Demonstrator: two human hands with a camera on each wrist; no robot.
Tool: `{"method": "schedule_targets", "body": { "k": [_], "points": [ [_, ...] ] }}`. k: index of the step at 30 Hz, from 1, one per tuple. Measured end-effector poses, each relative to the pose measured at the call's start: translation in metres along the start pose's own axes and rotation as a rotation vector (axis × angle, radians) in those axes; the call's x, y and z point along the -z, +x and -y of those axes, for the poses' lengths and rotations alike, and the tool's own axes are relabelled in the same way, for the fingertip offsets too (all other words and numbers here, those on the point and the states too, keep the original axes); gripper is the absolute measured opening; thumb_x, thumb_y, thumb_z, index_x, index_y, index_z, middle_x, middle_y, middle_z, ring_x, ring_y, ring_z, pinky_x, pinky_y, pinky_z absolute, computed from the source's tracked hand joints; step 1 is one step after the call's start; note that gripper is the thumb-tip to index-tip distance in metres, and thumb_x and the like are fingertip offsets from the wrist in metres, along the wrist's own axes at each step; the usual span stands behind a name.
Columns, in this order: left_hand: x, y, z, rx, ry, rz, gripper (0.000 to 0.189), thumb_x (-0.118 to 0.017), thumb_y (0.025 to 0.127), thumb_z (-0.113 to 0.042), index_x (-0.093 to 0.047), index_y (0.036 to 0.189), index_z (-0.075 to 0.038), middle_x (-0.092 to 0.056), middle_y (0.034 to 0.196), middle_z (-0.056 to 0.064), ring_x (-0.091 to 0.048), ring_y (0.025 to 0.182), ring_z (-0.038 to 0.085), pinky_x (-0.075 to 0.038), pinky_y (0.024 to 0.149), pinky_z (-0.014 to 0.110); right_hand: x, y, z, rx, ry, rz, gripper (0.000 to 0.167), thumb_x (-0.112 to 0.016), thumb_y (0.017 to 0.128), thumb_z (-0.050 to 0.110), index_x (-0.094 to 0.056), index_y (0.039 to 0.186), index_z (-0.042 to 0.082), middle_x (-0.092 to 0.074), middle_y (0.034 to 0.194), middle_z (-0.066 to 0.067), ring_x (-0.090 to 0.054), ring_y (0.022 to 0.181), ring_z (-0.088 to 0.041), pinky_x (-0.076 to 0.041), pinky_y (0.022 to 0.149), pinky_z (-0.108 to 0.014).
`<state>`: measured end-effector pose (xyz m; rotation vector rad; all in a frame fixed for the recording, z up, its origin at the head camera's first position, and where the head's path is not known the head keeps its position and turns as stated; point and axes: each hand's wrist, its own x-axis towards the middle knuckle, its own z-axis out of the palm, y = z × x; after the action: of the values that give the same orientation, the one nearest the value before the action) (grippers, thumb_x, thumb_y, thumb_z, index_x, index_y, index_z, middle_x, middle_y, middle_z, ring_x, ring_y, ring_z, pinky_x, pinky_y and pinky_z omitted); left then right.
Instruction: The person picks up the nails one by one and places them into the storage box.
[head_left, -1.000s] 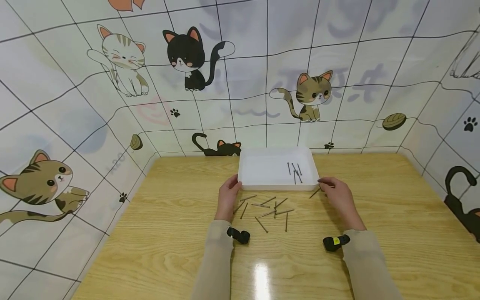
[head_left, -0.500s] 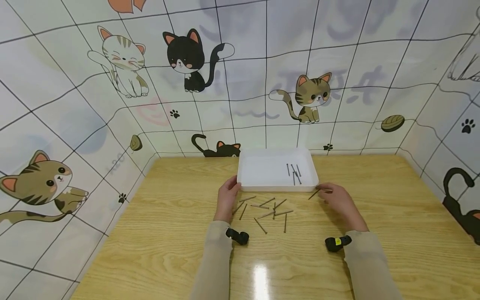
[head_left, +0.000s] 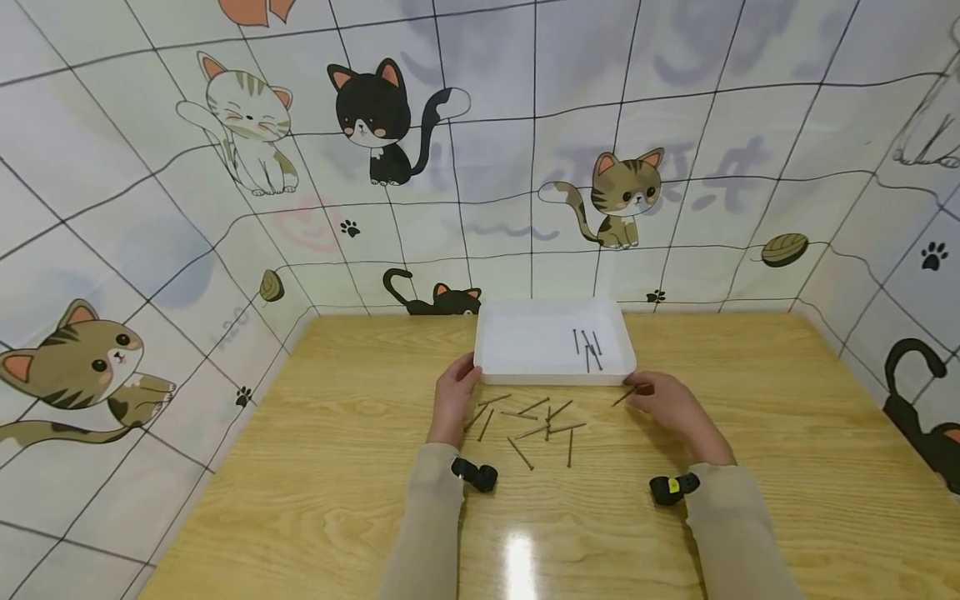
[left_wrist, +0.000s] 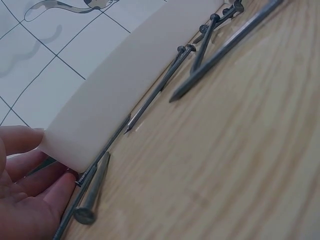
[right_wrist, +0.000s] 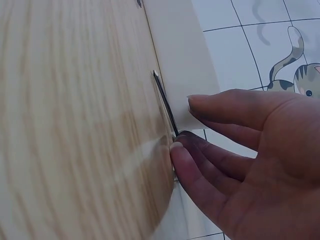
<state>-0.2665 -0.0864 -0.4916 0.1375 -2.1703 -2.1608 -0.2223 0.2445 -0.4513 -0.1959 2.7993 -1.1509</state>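
Observation:
A shallow white tray [head_left: 555, 379] stands at the back of the table, with several nails [head_left: 576, 340] in its right half. My left hand [head_left: 452, 400] holds the tray's front left corner; in the left wrist view its thumb is at the wall and the other fingers curl below the corner. At the front right corner is my right hand [head_left: 671, 408], its fingertips pinching one end of a dark nail [right_wrist: 165, 102] whose point sticks out along the table. In the right wrist view the upper finger overlaps the tray wall.
Several loose nails [head_left: 525, 414] lie scattered on the wooden table [head_left: 337, 500] in front of the tray, some crossing. A few are close to the left fingers. Behind the table is a wall [head_left: 502, 167] printed with cats, and the tray is close to it.
My right hand has drawn slightly toward me and to the left, off its earlier spot at the tray corner, and the nail has shifted with it. My left hand stays at its corner.

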Motion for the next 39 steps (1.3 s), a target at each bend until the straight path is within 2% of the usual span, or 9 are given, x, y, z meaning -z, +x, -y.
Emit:
{"method": "schedule_targets", "body": {
  "k": [9, 22, 31, 39],
  "points": [
    [0.0, 0.0, -0.001, 0.005, -0.006, 0.009, 0.036, -0.057, 0.088, -0.02, -0.054, 0.123, -0.014, -0.055, 0.119, -0.001, -0.049, 0.11, 0.013, -0.037, 0.094, 0.033, -0.002, 0.0, 0.003, 0.006, -0.028, -0.002, 0.02, -0.057, 0.082, 0.004, -0.061, 0.101, 0.0, -0.058, 0.103, -0.018, -0.052, 0.093, -0.03, -0.041, 0.075, -0.043],
    [0.0, 0.0, -0.001, 0.001, -0.004, 0.014, 0.037, -0.056, 0.088, -0.019, -0.053, 0.125, -0.011, -0.054, 0.122, 0.003, -0.048, 0.111, 0.015, -0.037, 0.094, 0.033, -0.005, 0.0, 0.005, -0.022, -0.122, 0.024, 0.021, -0.059, 0.081, 0.003, -0.061, 0.101, 0.002, -0.058, 0.102, -0.017, -0.051, 0.093, -0.031, -0.041, 0.075, -0.045],
    [0.0, 0.001, -0.001, -0.012, 0.017, 0.014, 0.037, -0.056, 0.088, -0.02, -0.053, 0.124, -0.012, -0.054, 0.121, 0.002, -0.048, 0.112, 0.015, -0.038, 0.093, 0.033, -0.007, 0.0, 0.007, 0.066, -0.132, 0.045, 0.023, -0.059, 0.08, 0.005, -0.061, 0.103, 0.002, -0.061, 0.095, -0.013, -0.055, 0.087, -0.026, -0.044, 0.07, -0.041],
    [0.0, 0.0, -0.001, -0.006, 0.025, 0.014, 0.037, -0.056, 0.089, -0.02, -0.053, 0.125, -0.012, -0.054, 0.121, 0.001, -0.047, 0.112, 0.014, -0.038, 0.094, 0.032, -0.011, 0.001, 0.009, 0.09, -0.17, 0.066, 0.023, -0.059, 0.078, -0.001, -0.061, 0.1, 0.002, -0.06, 0.093, -0.012, -0.054, 0.086, -0.027, -0.043, 0.072, -0.043]
  ]
}}
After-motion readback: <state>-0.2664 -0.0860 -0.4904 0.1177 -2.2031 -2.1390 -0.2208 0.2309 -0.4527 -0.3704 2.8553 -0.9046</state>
